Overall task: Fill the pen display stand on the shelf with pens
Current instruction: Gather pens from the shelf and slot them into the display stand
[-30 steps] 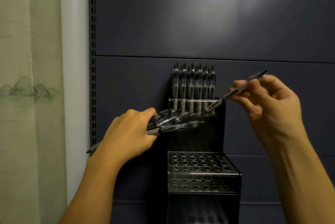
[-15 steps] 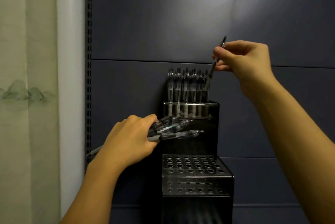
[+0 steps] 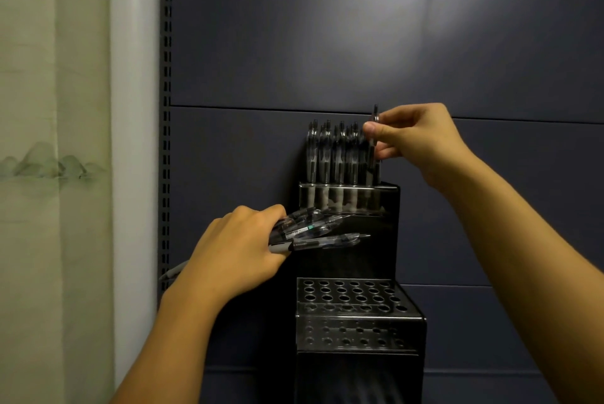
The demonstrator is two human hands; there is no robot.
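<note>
While the right hand (image 3: 421, 138) pinches an upright pen (image 3: 372, 155) at the stand's (image 3: 385, 240) top row, left hand (image 3: 235, 256) gripping a pen bundle (image 3: 317, 230)

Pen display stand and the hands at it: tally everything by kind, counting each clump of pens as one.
Pen display stand: 1
Hands: 2, left hand and right hand
Single pen pinched by the right hand: 1
Bundle of pens gripped by the left hand: 1
Cluster of standing pens in the top tier: 1
Total: 6
</note>
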